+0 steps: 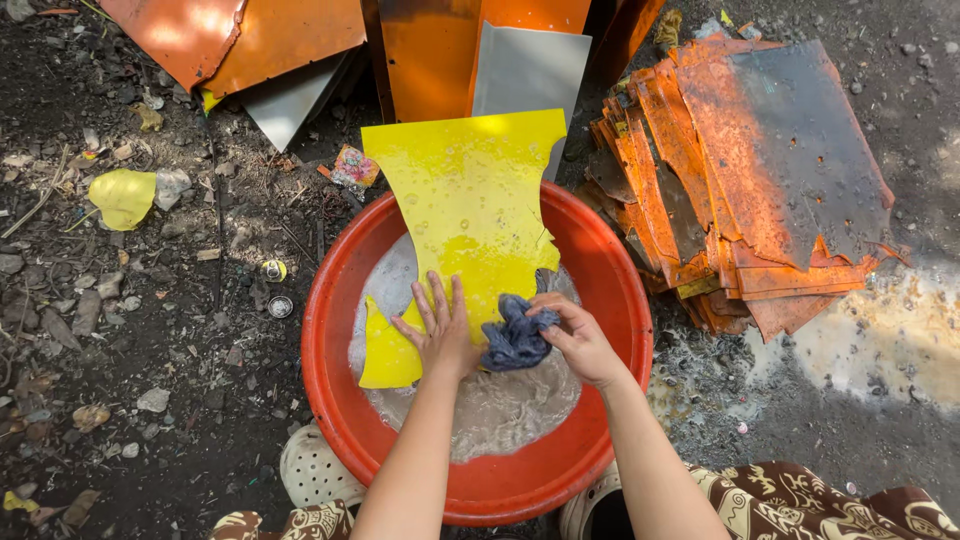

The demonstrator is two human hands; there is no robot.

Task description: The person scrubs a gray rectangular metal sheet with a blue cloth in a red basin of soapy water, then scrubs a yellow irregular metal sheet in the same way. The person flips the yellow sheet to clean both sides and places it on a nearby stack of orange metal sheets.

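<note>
A yellow sheet (465,210) lies tilted across the far rim of a red basin (345,400), its near end dipped in murky, foamy water (500,410). My left hand (440,330) presses flat on the sheet's wet lower part, fingers spread. My right hand (578,338) grips a crumpled dark blue cloth (515,335) against the sheet's lower right edge. Water drops cover the yellow surface.
A stack of orange, partly rusted sheets (750,170) lies on the ground to the right of the basin. Orange and grey sheets (430,50) lean at the back. Dirt, stones and litter cover the ground at left. A white perforated shoe (315,470) sits by the basin's near edge.
</note>
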